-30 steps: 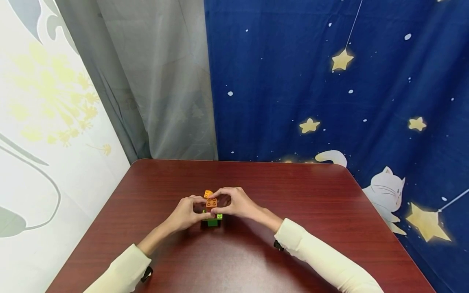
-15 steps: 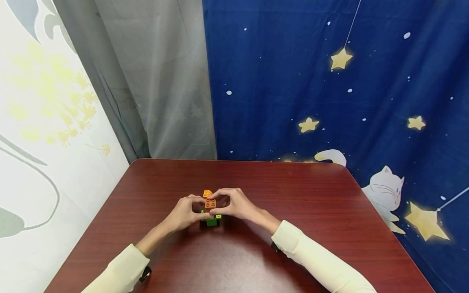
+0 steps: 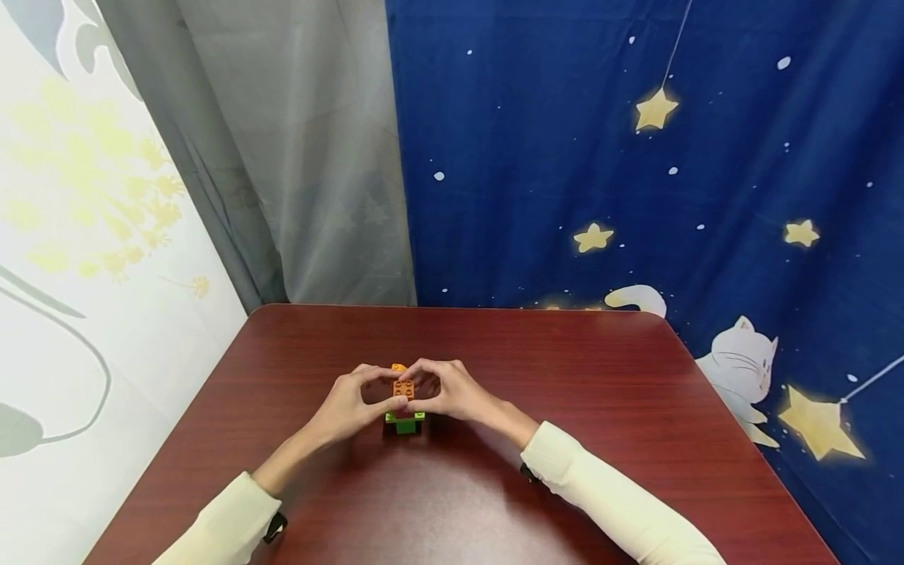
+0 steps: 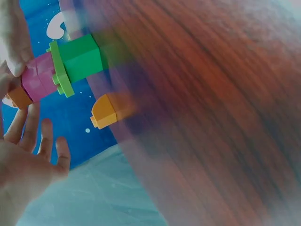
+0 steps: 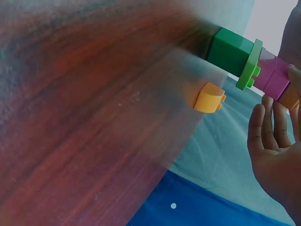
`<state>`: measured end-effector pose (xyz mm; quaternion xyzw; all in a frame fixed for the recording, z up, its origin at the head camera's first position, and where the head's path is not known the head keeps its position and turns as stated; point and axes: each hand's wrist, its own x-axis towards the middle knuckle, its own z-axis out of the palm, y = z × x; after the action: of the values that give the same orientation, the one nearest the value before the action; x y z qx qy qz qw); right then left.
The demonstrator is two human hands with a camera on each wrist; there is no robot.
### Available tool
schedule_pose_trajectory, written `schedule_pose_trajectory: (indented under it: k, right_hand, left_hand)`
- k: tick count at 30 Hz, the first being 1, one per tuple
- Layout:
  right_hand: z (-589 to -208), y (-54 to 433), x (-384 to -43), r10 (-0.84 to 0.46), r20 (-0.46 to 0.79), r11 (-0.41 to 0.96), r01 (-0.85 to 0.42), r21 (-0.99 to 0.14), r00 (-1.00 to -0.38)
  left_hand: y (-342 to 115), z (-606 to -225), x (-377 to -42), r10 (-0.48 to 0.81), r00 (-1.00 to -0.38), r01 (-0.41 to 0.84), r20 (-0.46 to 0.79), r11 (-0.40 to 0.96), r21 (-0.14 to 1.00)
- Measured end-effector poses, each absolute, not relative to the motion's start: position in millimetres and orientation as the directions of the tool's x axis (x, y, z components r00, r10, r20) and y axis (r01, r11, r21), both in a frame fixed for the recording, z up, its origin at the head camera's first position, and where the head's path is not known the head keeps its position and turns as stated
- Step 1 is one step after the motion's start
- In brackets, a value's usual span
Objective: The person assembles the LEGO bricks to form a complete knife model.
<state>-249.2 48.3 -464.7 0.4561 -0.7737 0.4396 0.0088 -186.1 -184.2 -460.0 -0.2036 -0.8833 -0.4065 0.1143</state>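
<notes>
A stack of toy building bricks stands upright on the dark red table [image 3: 537, 369]. A green brick [image 4: 82, 56] forms its base, under a lime-green plate [image 5: 249, 66]. Magenta bricks [image 4: 38, 75] come above, topped by an orange-brown brick [image 3: 403, 389]. My left hand [image 3: 346, 404] pinches this top brick from the left with thumb and index finger; the other fingers spread loosely behind the stack in the left wrist view. From the right, my right hand [image 3: 455, 391] pinches the same brick, both thumbs meeting at its near side.
A rounded yellow-orange brick [image 5: 208, 98] lies on the table just behind the stack. Past the far table edge hang a grey curtain [image 3: 325, 157] and a blue curtain [image 3: 523, 157] with stars. A white patterned wall covering [image 3: 92, 329] is on the left.
My left hand has moved up the stack, its thumb rising from the magenta and lime level to the orange-brown brick. The right hand keeps its hold. The head view has shifted slightly.
</notes>
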Motion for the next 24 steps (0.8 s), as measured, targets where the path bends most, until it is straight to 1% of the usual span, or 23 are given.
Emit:
schedule_pose_trajectory:
  k: [4, 9, 16, 24]
  right_hand:
    - [-468.1, 49.6, -248.0, -0.680, 0.421, 0.191, -0.700, -0.689, -0.600]
    - [-468.1, 48.7, -246.6, -0.669, 0.422, 0.200, -0.695, -0.691, -0.612]
    - [-465.6, 50.3, -245.4, -0.670, 0.390, 0.191, -0.654, -0.732, -0.632]
    - [-466.5, 50.1, -247.5, -0.661, 0.374, 0.204, -0.635, -0.746, -0.651]
  left_hand:
    - [-182.1, -460.8, -188.6, 0.297, -0.832, 0.546, 0.469, 0.588, 0.596]
    - [-182.2, -458.6, -190.2, 0.330, -0.780, 0.610, 0.532, 0.595, 0.524]
    - [-181.8, -455.6, -191.3, 0.360, -0.765, 0.625, 0.533, 0.612, 0.484]
    - [-182.2, -458.5, -190.6, 0.339, -0.790, 0.599, 0.511, 0.604, 0.526]
